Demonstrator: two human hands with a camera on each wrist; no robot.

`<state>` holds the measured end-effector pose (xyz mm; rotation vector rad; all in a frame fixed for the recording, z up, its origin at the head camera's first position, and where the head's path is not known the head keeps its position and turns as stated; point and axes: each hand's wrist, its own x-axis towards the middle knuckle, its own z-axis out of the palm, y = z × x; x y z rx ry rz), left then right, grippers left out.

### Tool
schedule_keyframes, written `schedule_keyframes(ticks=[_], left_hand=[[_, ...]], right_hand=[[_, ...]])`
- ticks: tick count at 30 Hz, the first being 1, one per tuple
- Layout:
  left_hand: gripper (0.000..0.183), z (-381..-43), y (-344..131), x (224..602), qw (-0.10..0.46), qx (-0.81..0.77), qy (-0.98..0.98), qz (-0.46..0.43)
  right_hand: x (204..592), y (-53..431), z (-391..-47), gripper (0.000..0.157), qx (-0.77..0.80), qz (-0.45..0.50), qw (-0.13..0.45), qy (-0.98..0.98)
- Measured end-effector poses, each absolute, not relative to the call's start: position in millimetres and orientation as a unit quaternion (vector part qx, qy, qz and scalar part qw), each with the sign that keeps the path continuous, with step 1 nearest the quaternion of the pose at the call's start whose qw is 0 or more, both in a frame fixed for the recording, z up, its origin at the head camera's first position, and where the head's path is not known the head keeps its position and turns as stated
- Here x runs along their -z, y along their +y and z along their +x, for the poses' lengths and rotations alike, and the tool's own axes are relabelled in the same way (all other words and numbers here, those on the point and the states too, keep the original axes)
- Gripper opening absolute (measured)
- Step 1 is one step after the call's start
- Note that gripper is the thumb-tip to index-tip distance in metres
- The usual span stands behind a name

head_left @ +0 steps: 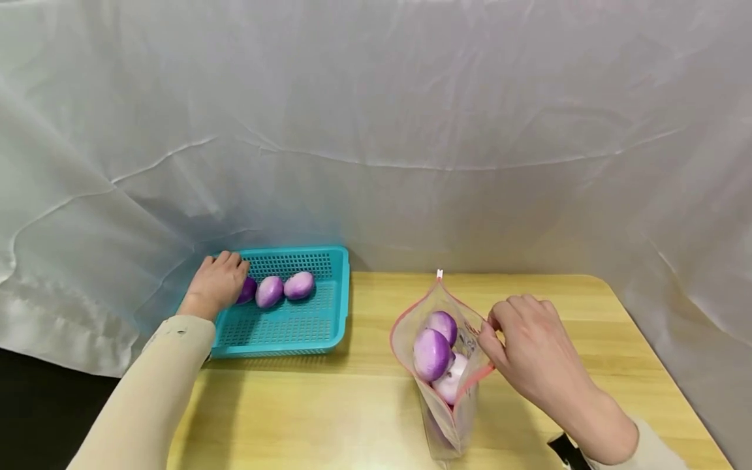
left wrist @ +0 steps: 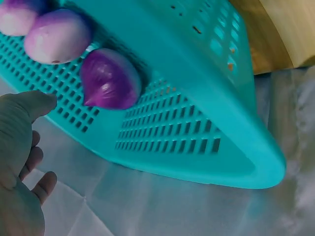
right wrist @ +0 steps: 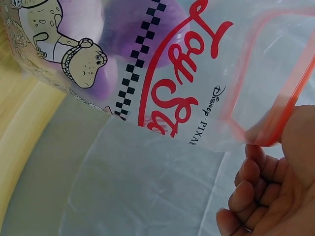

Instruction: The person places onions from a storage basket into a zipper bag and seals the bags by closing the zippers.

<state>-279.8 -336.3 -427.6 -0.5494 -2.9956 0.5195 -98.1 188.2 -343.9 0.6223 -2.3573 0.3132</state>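
At the left end of a turquoise plastic basket (head_left: 343, 310), my left hand (head_left: 217, 282) reaches over the rim. Three purple onions lie in a row there; the dark one (head_left: 247, 291) is closest to the hand. In the left wrist view, the thumb and fingers stand apart from that dark onion (left wrist: 110, 81), holding nothing. My right hand (head_left: 537, 346) pinches the red-edged mouth of a clear zip bag (head_left: 449, 434) between thumb and fingers. The bag stands upright, its mouth spread, with several purple onions (head_left: 431, 354) inside. Red lettering and a cartoon dinosaur show on the bag (right wrist: 216, 64) in the right wrist view.
Both basket and bag stand on a light wooden table (head_left: 305, 411). Behind the table hangs a grey-white cloth (head_left: 411, 130), which also closes in both sides. A white zip slider (head_left: 439, 274) sits at the bag's far corner.
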Motion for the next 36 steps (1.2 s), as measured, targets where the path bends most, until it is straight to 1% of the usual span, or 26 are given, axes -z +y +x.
schedule_keyframes(ticks=[6,13,19,26,32,36], left_hand=[[0.035,-283.4,-336.8,441.3,0.010,-0.235,-0.952,-0.196],[0.053,-284.6,-335.1,452.2,-0.020,-0.277,-0.941,-0.196],[0.054,-287.9,-333.9,455.7,-0.026,-0.264,-0.946,-0.189],[0.055,-286.5,-334.1,463.9,-0.046,-0.244,-0.953,-0.176],[0.055,-285.3,-338.5,470.3,-0.041,-0.230,-0.958,-0.166],[0.059,-286.1,-339.9,474.2,-0.039,-0.226,-0.960,-0.162]], right_hand=[[342.2,190.8,-89.0,0.012,-0.115,0.242,0.338,-0.902],[340.9,191.9,-84.3,0.012,-0.108,0.247,0.343,-0.900],[339.8,192.8,-83.8,0.012,-0.105,0.243,0.343,-0.901],[339.6,192.6,-83.7,0.013,-0.102,0.239,0.339,-0.904],[340.4,192.3,-84.4,0.013,-0.100,0.240,0.338,-0.904],[340.8,191.7,-84.4,0.013,-0.100,0.240,0.339,-0.904]])
